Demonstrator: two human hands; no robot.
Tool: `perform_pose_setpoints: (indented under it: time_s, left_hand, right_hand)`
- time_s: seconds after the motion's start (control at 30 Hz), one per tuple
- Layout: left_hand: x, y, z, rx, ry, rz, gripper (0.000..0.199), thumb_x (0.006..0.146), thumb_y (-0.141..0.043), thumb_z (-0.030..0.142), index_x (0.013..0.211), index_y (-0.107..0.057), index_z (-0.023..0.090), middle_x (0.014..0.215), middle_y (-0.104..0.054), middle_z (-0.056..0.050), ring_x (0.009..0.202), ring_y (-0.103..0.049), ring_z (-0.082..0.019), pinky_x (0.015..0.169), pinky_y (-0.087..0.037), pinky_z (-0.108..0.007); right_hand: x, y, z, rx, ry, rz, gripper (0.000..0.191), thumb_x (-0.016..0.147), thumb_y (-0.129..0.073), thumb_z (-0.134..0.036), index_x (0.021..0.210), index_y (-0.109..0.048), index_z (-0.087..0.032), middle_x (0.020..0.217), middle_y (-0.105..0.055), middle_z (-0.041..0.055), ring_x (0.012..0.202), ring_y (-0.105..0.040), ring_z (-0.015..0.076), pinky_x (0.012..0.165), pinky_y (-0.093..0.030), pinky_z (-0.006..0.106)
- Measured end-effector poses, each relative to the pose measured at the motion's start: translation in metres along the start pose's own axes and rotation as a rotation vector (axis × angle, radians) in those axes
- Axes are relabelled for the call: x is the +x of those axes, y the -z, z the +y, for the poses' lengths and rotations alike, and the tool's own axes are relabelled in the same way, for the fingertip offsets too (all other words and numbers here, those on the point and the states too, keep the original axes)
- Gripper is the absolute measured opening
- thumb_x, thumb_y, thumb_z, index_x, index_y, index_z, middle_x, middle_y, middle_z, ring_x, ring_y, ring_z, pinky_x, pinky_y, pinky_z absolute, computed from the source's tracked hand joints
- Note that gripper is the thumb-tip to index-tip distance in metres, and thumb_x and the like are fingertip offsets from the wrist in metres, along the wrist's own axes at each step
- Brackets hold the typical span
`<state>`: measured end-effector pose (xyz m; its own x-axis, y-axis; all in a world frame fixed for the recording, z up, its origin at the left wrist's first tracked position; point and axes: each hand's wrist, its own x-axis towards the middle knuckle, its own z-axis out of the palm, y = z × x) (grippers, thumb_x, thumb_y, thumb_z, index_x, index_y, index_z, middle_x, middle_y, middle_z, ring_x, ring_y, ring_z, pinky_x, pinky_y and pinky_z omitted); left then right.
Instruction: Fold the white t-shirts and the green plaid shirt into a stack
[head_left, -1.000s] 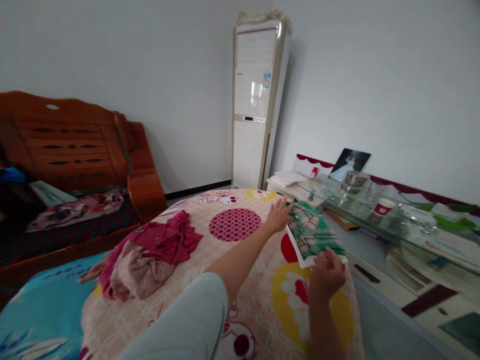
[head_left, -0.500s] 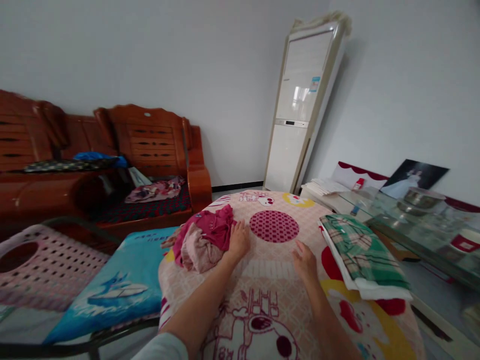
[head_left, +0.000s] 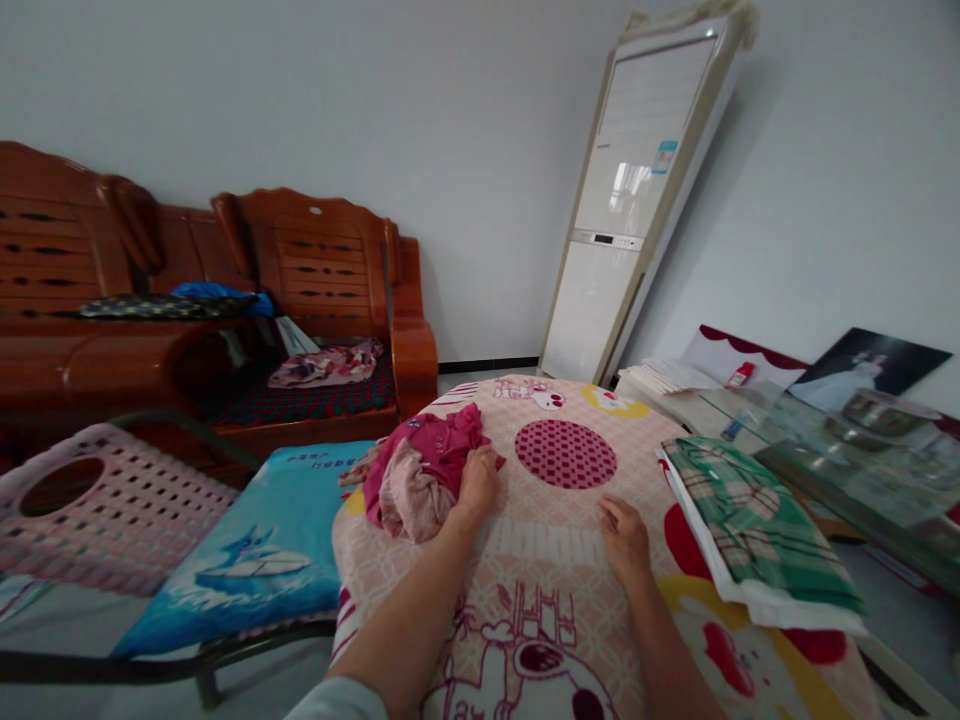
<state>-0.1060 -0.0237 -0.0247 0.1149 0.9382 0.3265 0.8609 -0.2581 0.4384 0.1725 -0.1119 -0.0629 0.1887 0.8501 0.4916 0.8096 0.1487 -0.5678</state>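
A crumpled magenta garment [head_left: 442,450] and a pale pink cloth [head_left: 412,490] lie bunched at the left side of the round table with its patterned cover [head_left: 555,550]. My left hand [head_left: 480,480] has its fingers closed on the right edge of the magenta garment. To the right, my right hand [head_left: 624,530] rests on or just over the cover, fingers curled together; whether anything is between them is too small to tell. A folded green plaid cloth [head_left: 757,510] with white fabric under it lies at the table's right.
A chair with a blue cushion [head_left: 262,560] stands to the left, wooden seats [head_left: 322,270] behind it. At the right is a glass-topped stand [head_left: 810,450] holding bowls. A tall white air conditioner [head_left: 600,270] stands in the corner.
My left hand's fingers have closed on the magenta garment's edge. My right hand's fingers have curled in. The whole view has shifted, with things further right in the picture.
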Motion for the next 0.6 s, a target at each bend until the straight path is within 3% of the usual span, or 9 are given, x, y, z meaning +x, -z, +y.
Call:
perform_pose_setpoints:
  time_s: [0.13,0.27,0.37,0.47,0.6]
  left_hand:
    - [0.002,-0.001,-0.001,-0.013,0.036,-0.015,0.027,0.075,-0.043,0.000,0.077,-0.066,0.014,0.088,-0.067,-0.008,0.088,-0.060,-0.019,0.084,-0.045,-0.030]
    - [0.001,0.003,0.001,-0.084,-0.017,0.056,0.027,0.075,-0.044,0.001,0.080,-0.067,0.013,0.088,-0.068,-0.008,0.088,-0.060,-0.019,0.085,-0.044,-0.029]
    - [-0.001,0.016,-0.001,-0.113,-0.057,0.186,0.034,0.076,-0.042,0.000,0.092,-0.069,0.012,0.100,-0.068,-0.010,0.098,-0.059,-0.021,0.091,-0.043,-0.032]
    - [-0.003,0.037,-0.006,-0.018,0.002,0.276,0.039,0.078,-0.043,0.003,0.106,-0.067,0.014,0.113,-0.066,-0.011,0.106,-0.057,-0.024,0.094,-0.041,-0.037]
    - [-0.008,0.060,-0.014,0.125,0.150,0.254,0.032,0.082,-0.046,0.010,0.105,-0.068,0.015,0.109,-0.066,-0.011,0.102,-0.057,-0.025,0.091,-0.042,-0.037]
  right_hand:
    - [-0.001,-0.001,0.002,0.021,0.012,0.026,0.037,0.076,-0.044,-0.029,0.095,-0.072,-0.014,0.107,-0.070,0.0137,0.102,-0.061,0.0243,0.096,-0.045,0.040]
    - [-0.002,-0.001,0.003,0.053,0.016,0.022,0.036,0.076,-0.044,-0.029,0.092,-0.073,-0.015,0.106,-0.070,0.0133,0.100,-0.063,0.0244,0.094,-0.047,0.039]
    - [-0.002,-0.001,0.004,0.068,0.012,0.019,0.036,0.077,-0.045,-0.030,0.093,-0.074,-0.015,0.105,-0.071,0.0135,0.101,-0.063,0.0252,0.094,-0.047,0.040]
    - [-0.003,-0.002,0.008,0.086,0.012,0.027,0.036,0.076,-0.046,-0.030,0.093,-0.074,-0.016,0.105,-0.071,0.0134,0.100,-0.063,0.0257,0.094,-0.047,0.042]
    - [-0.002,-0.003,0.011,0.107,-0.006,0.027,0.034,0.075,-0.048,-0.032,0.091,-0.074,-0.017,0.105,-0.071,0.0133,0.100,-0.064,0.0265,0.093,-0.048,0.042]
